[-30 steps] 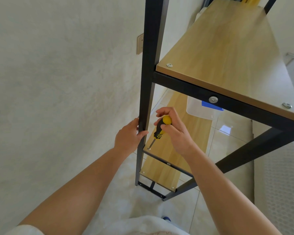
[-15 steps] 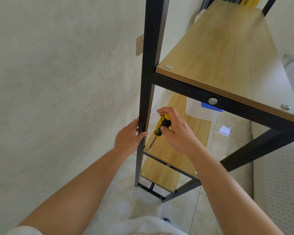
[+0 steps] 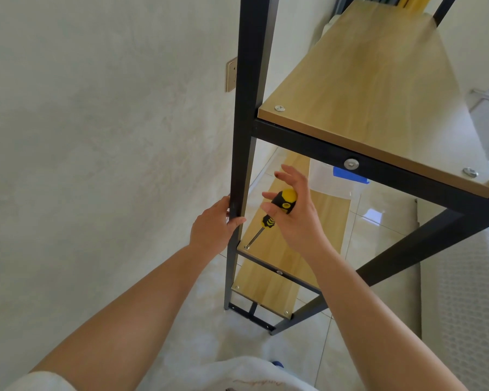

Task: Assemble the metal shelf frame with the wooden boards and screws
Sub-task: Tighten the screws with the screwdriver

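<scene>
The right hand (image 3: 294, 218), its grip loosely pinching a screwdriver (image 3: 274, 213), aimed it down-left at a corner screw (image 3: 246, 247); the left hand (image 3: 213, 224) clasped the post (image 3: 244, 136).

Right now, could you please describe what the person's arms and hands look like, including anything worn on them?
Both forearms are bare from elbow to wrist. The left hand and right hand wear no gloves, rings, watch or bracelets that show. A white short sleeve edge appears at the left upper arm, matching the white shirt, which bears faint script lettering, below.
</scene>
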